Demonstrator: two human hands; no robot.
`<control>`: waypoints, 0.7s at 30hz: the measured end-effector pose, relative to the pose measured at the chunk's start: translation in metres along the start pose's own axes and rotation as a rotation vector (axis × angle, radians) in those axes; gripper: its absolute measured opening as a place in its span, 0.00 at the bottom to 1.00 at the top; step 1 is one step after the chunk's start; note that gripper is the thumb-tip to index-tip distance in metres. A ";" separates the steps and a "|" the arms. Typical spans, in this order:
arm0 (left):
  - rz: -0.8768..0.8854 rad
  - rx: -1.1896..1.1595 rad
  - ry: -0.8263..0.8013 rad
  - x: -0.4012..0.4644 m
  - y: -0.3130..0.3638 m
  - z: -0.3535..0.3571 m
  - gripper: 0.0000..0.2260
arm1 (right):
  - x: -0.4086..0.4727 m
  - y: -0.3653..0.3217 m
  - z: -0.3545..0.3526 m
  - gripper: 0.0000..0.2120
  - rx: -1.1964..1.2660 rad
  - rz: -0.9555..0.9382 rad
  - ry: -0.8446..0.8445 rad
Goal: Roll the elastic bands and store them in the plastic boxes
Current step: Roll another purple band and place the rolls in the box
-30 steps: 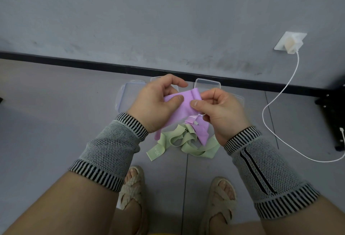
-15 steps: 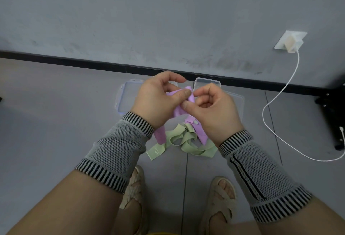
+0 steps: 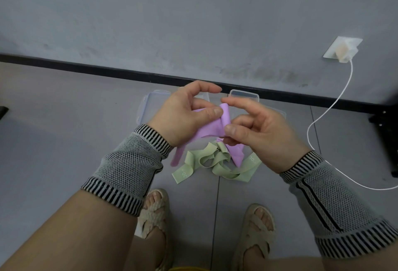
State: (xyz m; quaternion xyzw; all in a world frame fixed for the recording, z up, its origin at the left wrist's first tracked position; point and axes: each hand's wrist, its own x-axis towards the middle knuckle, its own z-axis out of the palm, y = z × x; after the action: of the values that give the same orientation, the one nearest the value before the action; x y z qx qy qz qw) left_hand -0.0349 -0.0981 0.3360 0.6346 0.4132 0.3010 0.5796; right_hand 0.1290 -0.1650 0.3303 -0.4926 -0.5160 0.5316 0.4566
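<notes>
Purple band pinched by both hands

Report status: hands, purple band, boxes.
Left hand and right hand both pinch purple band, roll just begun. Green band loose on floor. Plastic boxes behind hands, nothing blocking.

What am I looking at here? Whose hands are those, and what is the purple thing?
The camera sits on a person's head and looks down, so you see their own arms and sandalled feet. The left hand and the right hand both pinch a purple elastic band, rolling up one end. Its other end hangs toward the floor. A green elastic band lies tangled there. Behind the hands are clear plastic boxes, where the rolled bands will go. A white cable runs from a wall socket.
</notes>
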 end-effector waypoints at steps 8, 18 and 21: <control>-0.053 0.040 -0.005 0.000 0.001 0.004 0.14 | 0.003 0.007 0.001 0.19 -0.144 -0.023 0.057; -0.063 -0.022 -0.085 -0.001 0.003 -0.002 0.13 | -0.002 0.004 0.000 0.29 -0.264 -0.048 -0.021; -0.068 0.049 -0.120 0.000 -0.001 -0.004 0.15 | -0.003 0.004 -0.002 0.27 -0.260 -0.046 -0.022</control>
State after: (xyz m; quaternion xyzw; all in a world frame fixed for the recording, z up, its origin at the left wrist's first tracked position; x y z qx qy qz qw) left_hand -0.0389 -0.0958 0.3352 0.6511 0.4064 0.2324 0.5974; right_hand 0.1315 -0.1677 0.3268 -0.5298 -0.5966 0.4551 0.3953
